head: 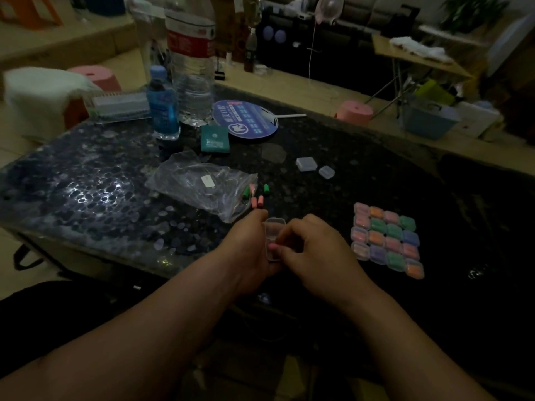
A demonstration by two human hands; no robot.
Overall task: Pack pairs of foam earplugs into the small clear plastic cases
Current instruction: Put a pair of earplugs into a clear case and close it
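I count sixteen full cases (388, 241) on the tabletop (86, 183) and two empty cases (306, 163). My left hand (251, 250) holds one open case (274, 231). My right hand (312, 247) pinches one pink earplug (271, 246). Five loose earplugs (257, 201) lie there: three pink, two green.

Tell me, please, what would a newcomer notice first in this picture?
First, the two hands at the centre: the left hand holds an open clear case while the right hand pinches a pink earplug in it. Next, the colourful block of filled cases to the right on the dark table, and the loose earplugs beside the plastic bag.
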